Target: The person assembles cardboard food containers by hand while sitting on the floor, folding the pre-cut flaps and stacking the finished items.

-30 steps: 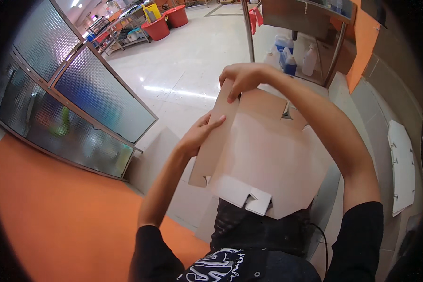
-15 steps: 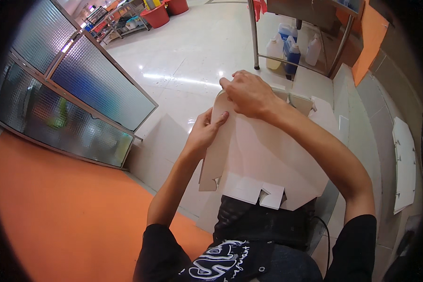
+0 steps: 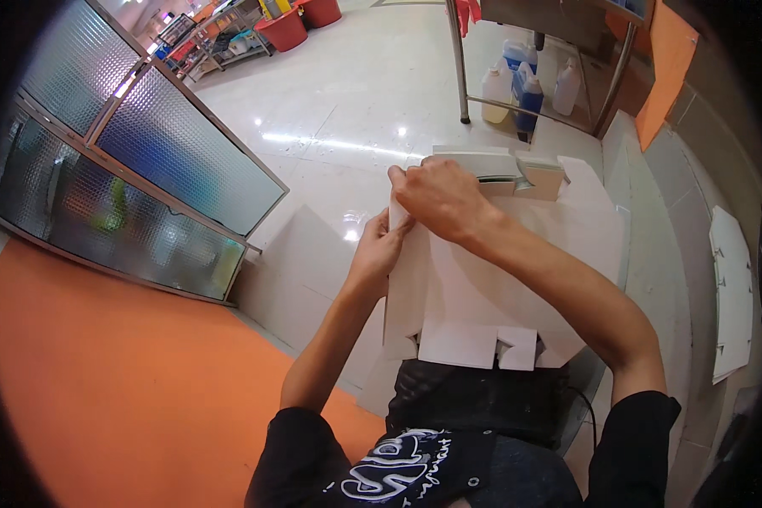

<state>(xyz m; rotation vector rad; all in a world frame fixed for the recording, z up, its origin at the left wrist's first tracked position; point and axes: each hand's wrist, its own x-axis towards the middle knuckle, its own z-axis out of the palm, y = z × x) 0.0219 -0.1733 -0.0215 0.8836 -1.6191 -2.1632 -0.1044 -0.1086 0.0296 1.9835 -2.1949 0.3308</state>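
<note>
A partly folded white cardboard box blank (image 3: 499, 279) with slotted tabs rests on a black surface in front of my body. Its left side panel runs along a crease, and its far flaps (image 3: 474, 162) are raised. At the left edge, near the far corner, my left hand (image 3: 379, 250) is closed on the cardboard. Just beyond it, my right hand (image 3: 440, 196) has its fingers curled round the far left corner. The fingertips of both hands are partly hidden.
To the right, more flat white cardboard (image 3: 731, 296) leans by the wall. Several liquid jugs (image 3: 527, 97) stand under a metal-legged sink table at the back. A framed textured-glass panel (image 3: 186, 144) stands at left, above an orange surface (image 3: 127, 372). Red tubs (image 3: 281, 32) sit far back.
The cardboard has turned and shifted slightly right, and its far flaps now show more. My right hand has moved a little nearer and my left hand slightly right, both still on the cardboard.
</note>
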